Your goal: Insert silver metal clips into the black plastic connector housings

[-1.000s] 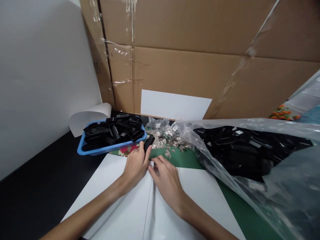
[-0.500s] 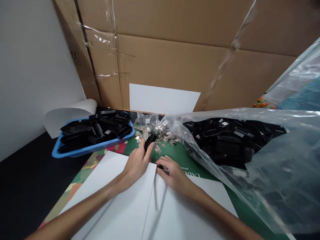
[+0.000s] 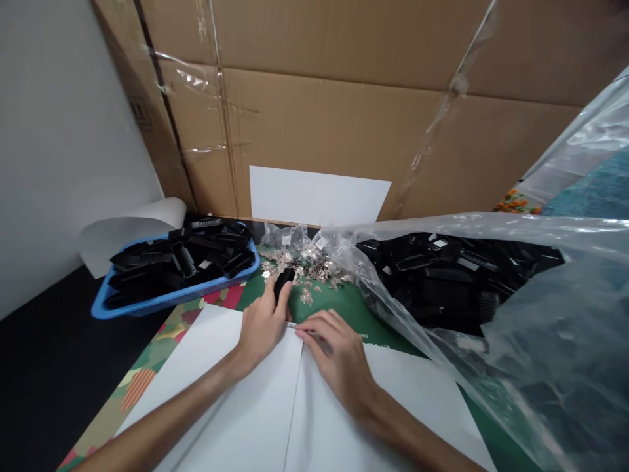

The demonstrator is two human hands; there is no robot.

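Observation:
My left hand (image 3: 263,324) is closed around a black plastic part (image 3: 284,283), whose far end sticks out between thumb and fingers. Just right of it, my right hand (image 3: 339,347) has thumb and fingertips pinched near the top edge of the white sheets (image 3: 236,406); what is between them is too small to make out. Beyond both hands lies a loose pile of small shiny metal pieces (image 3: 319,267) on the green surface (image 3: 327,300).
At the left, a blue basket (image 3: 171,300) holds many black parts. A clear plastic bag (image 3: 555,354) at the right holds more black parts (image 3: 432,282). Behind stands a large cardboard box (image 3: 324,124) with a white paper (image 3: 319,196) against it.
My left hand has shifted slightly left with the black part. My right hand has its fingertips closer to the left hand, and its fingers are pinched near the sheet edge.

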